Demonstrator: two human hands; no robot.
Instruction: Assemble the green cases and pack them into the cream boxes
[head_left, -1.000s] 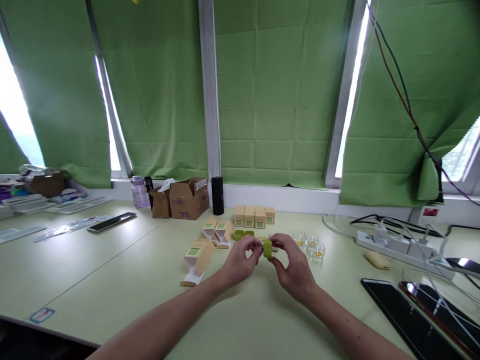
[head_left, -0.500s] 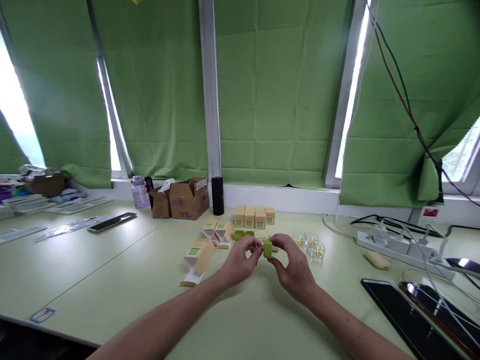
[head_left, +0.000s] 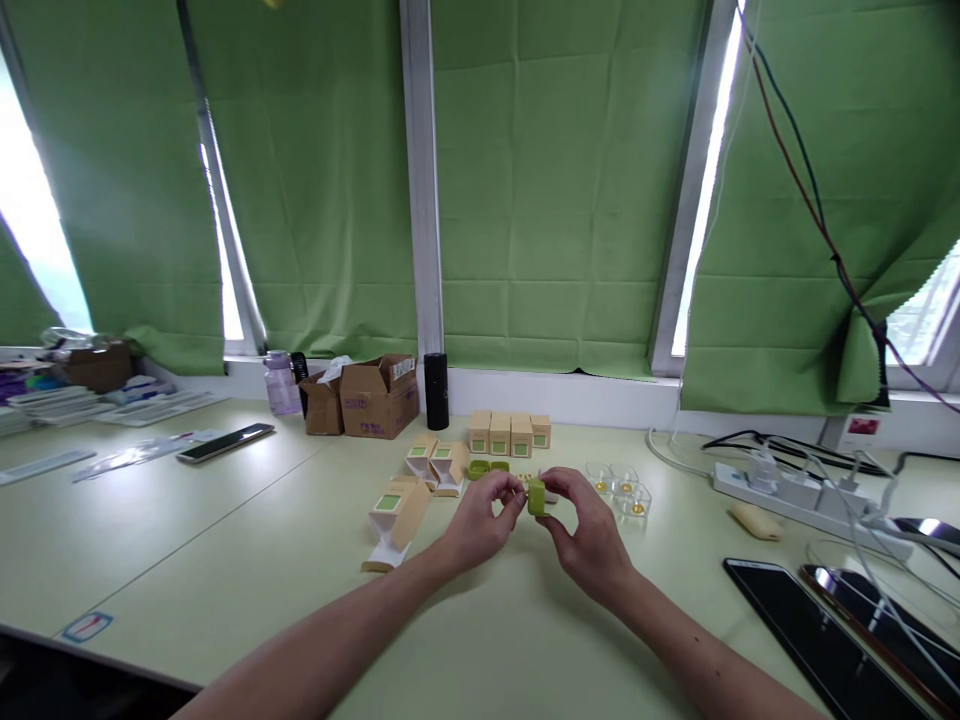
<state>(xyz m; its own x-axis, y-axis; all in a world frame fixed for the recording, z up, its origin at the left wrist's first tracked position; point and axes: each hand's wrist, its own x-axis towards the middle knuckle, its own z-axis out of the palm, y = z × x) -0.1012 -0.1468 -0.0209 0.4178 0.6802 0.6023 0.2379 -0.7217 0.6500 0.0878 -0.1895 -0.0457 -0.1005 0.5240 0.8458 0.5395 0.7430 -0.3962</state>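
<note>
Between thumb and fingers, my right hand (head_left: pixel 589 535) grips a small green case (head_left: pixel 536 497) above the table. My left hand (head_left: pixel 484 520) is pinched closed at the left side of this case; what its fingertips hold, if anything, is too small to make out. Just behind my left hand lie green open cases (head_left: pixel 480 468), partly covered by the fingers. Small yellowish pieces (head_left: pixel 523 478) show between the hands. Three opened cardboard boxes (head_left: pixel 400 510) with green labels stand to the left, and clear cups (head_left: pixel 624 485) with yellow bits inside sit to the right.
Closed small boxes (head_left: pixel 501 433) line up behind the hands. Farther back are a brown carton (head_left: pixel 380 400), a black cylinder (head_left: pixel 436 391) and a purple bottle (head_left: pixel 280 384). On the right lie a power strip (head_left: pixel 802 505), cables and a dark tablet (head_left: pixel 814 630). A phone (head_left: pixel 226 443) rests left.
The view has shifted very slightly. Both hands stay at the green case with no clear movement.
</note>
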